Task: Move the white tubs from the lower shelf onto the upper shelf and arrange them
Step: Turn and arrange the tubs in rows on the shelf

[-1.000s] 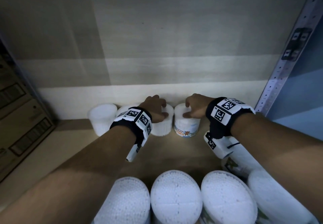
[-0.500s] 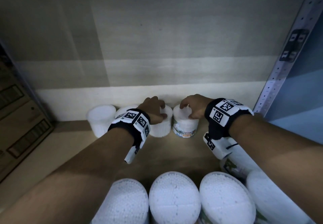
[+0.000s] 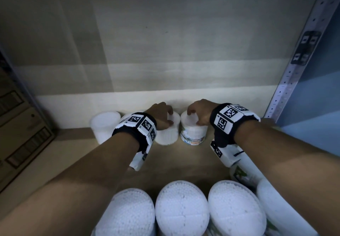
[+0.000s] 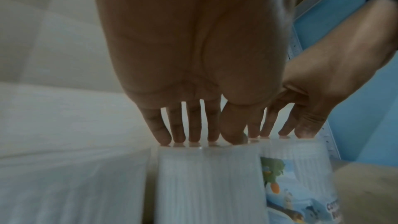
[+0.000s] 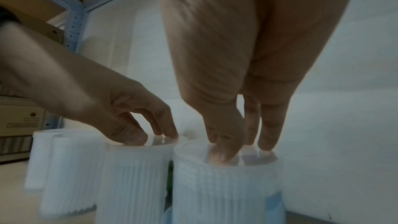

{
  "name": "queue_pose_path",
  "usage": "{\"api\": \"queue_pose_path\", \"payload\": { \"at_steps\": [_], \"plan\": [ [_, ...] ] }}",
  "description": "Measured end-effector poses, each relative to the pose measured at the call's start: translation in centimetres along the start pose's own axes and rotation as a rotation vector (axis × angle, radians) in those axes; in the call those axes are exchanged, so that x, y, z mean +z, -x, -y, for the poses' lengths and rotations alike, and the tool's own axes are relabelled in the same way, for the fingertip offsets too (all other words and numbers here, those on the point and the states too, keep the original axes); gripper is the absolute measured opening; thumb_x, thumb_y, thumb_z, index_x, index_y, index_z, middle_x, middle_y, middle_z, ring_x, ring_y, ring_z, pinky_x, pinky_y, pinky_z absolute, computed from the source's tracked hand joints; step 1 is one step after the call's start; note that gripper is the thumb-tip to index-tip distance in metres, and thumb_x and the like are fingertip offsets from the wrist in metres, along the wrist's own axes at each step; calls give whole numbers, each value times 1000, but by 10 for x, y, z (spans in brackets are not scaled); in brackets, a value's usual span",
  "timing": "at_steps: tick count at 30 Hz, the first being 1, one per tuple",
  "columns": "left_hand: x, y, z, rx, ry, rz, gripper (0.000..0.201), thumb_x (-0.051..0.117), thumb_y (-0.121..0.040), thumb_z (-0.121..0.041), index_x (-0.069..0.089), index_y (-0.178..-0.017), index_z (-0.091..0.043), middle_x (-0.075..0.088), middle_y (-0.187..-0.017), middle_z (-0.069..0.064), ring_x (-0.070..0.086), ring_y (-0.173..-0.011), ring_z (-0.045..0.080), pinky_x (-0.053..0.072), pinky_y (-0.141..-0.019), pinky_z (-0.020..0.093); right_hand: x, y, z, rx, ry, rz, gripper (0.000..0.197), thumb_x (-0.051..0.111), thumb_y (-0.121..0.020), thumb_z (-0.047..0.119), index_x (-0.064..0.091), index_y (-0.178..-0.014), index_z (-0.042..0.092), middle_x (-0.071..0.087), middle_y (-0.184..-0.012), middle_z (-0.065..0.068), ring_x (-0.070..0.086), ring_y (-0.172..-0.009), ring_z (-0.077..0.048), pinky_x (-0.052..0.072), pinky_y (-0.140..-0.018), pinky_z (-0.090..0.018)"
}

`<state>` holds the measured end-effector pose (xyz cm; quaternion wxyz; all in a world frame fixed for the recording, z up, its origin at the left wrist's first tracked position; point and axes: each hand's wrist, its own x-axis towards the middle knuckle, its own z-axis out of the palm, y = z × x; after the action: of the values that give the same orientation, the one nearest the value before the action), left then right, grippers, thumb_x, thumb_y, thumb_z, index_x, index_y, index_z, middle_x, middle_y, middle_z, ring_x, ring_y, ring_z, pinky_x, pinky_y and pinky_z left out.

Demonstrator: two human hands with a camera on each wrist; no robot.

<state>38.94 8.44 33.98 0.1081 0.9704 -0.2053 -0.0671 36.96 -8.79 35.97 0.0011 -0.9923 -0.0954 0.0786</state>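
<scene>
Two white tubs stand side by side at the back of the shelf (image 3: 184,162), near the wall. My left hand (image 3: 161,116) rests its fingertips (image 4: 193,137) on the lid of the plain ribbed tub (image 3: 168,134) (image 4: 206,185). My right hand (image 3: 198,112) presses its fingertips (image 5: 267,144) and thumb on the lid of the labelled cotton-buds tub (image 3: 193,132) (image 5: 226,193). Neither hand wraps round a tub's side. The two tubs almost touch.
Two more white tubs (image 3: 104,123) stand at the back left, one partly hidden behind my left wrist. A row of several tubs (image 3: 182,208) lines the front edge. Cardboard boxes (image 3: 18,134) fill the left; a metal upright (image 3: 294,66) bounds the right.
My right hand has shifted its tub slightly left, closer to the other tub, and its fingers now sit on top of the lid. The left hand has barely moved.
</scene>
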Motion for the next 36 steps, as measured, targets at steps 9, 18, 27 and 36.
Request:
{"api": "queue_pose_path", "payload": {
  "at_steps": [9,18,27,36],
  "plan": [
    [-15,3,3,105,-9,132,61,50,-80,5,52,-131,-27,43,-145,4,42,-132,23,40,-106,35,1,4,5,12,20,-7,47,61,-85,2,53,-131,9,52,-137,-12,53,-124,-29,44,-100,-31],
    [-7,-7,-3,-65,-28,-35,53,53,-91,-39,43,-137,-14,38,-139,12,40,-130,31,38,-107,42,-5,10,11,11,55,1,47,58,-87,1,52,-133,6,51,-139,-12,51,-127,-28,42,-100,-28],
    [5,-9,-2,-99,-85,-28,57,56,-87,-48,46,-131,-13,41,-134,13,38,-128,32,38,-105,45,-5,12,11,15,37,-9,44,56,-88,0,53,-132,5,53,-136,-14,53,-124,-29,43,-97,-28],
    [0,-8,3,-20,0,59,54,55,-92,-22,38,-143,-22,34,-151,4,35,-138,25,33,-113,39,-4,14,10,17,6,-17,45,56,-87,-1,53,-131,6,52,-137,-14,52,-125,-29,44,-96,-28]
  ]
}}
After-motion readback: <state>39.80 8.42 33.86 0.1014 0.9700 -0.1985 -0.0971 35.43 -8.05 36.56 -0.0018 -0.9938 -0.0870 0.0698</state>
